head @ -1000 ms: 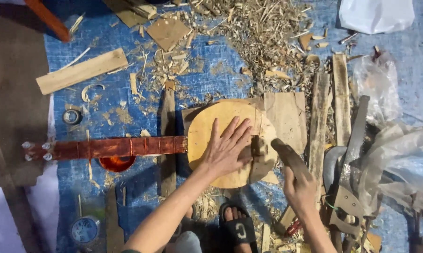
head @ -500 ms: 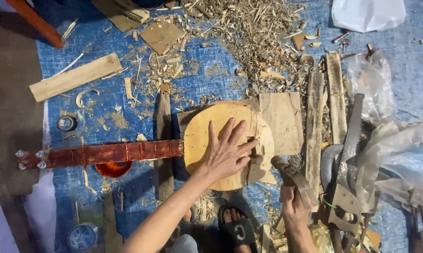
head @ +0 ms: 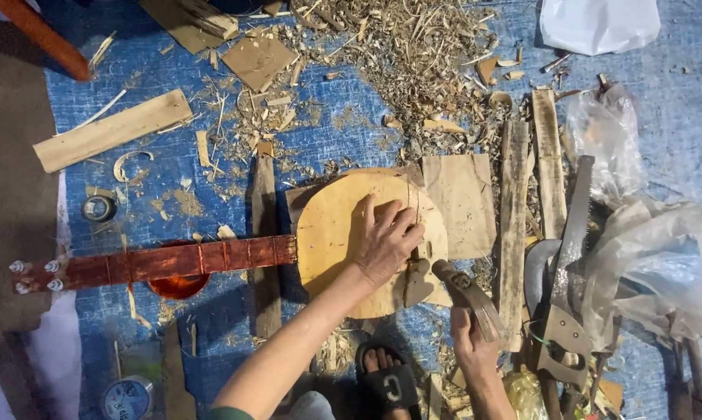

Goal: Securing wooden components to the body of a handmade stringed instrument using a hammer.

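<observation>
Inspector: Position of the instrument body?

Assessor: The round pale wooden body (head: 343, 229) lies on the blue tarp (head: 351, 128), mid-scene, its red neck (head: 172, 260) running left.

Inspector: Hands?

Assessor: The left hand (head: 386, 241) presses flat on the body, fingers spread. The right hand (head: 475, 346), near right, has its grip clamped on what looks like a hammer (head: 463, 289). 1 saw (head: 572, 249) lies right.

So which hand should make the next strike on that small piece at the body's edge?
Probably the right hand: it already grips the hammer, whose head sits beside the small wooden piece. The left hand lies flat on the round instrument body, pinning it down.
</observation>
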